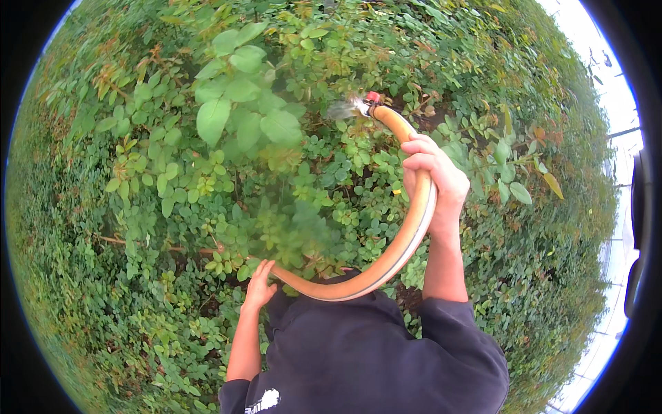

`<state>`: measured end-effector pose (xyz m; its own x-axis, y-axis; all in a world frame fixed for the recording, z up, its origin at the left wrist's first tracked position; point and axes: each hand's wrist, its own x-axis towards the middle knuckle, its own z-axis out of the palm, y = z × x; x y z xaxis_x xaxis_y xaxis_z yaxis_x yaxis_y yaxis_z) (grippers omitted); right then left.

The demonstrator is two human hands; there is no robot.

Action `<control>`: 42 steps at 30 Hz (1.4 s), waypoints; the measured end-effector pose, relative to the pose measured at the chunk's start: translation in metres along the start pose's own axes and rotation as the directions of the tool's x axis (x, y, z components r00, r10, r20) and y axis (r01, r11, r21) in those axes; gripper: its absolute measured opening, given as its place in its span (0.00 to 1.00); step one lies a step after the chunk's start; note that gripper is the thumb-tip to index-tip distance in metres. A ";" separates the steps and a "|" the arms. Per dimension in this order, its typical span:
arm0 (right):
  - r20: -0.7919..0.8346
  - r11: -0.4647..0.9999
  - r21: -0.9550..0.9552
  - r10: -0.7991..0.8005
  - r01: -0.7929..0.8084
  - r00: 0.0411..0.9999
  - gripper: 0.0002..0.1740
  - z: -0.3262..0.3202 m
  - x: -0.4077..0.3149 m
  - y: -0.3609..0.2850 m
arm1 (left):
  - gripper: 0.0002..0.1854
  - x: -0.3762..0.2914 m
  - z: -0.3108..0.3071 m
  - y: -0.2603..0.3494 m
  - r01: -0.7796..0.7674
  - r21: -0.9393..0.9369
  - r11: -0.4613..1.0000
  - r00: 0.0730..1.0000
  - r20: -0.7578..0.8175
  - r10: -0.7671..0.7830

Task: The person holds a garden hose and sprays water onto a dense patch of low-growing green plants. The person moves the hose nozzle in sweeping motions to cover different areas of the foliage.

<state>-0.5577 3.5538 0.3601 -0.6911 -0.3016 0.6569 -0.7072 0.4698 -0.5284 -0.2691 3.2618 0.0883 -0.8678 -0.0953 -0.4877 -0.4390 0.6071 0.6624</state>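
An orange hose [357,287] with a pale stripe curves in front of my body. My right hand [437,173] is closed around it a little below its outlet. The red fitting [372,97] at that end sits among the leaves, and water [349,107] sprays from it towards the left. Lower down, my left hand [260,287] is at the hose's other visible stretch, with its fingers against or beside the hose; how firmly it holds is hidden. Beyond the left hand the hose runs off into the foliage.
Dense leafy rose-like bushes [155,305] surround me on all sides. A leafy shoot [245,98] stands up close to the camera at the upper left, and another branch [512,165] reaches out at the right. A bright pale structure with thin bars [615,243] shows at the far right.
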 end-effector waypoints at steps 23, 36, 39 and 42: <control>-0.306 0.926 0.361 0.229 -0.110 0.924 0.07 0.023 0.010 0.027 | 0.13 -0.103 -0.036 -0.004 -0.095 0.017 0.995 0.765 -0.639 0.084; -0.375 0.868 0.482 0.329 -0.121 0.866 0.07 0.028 0.003 0.040 | 0.13 -0.139 -0.040 0.035 -0.107 0.085 0.991 0.715 -0.686 0.136; -0.384 0.860 0.490 0.363 -0.146 0.849 0.05 0.028 -0.004 0.049 | 0.13 -0.143 -0.040 0.040 -0.127 0.099 0.987 0.699 -0.697 0.160; -0.354 0.849 0.479 0.420 -0.224 0.836 0.04 0.024 -0.008 0.046 | 0.13 -0.145 -0.037 0.046 -0.164 0.118 0.979 0.686 -0.700 0.199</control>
<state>-0.5880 3.5584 0.3174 -0.8219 0.2385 0.5173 -0.5170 0.0689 -0.8532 -0.1727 3.2742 0.2106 -0.8457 -0.4967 0.1952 -0.2604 0.7033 0.6614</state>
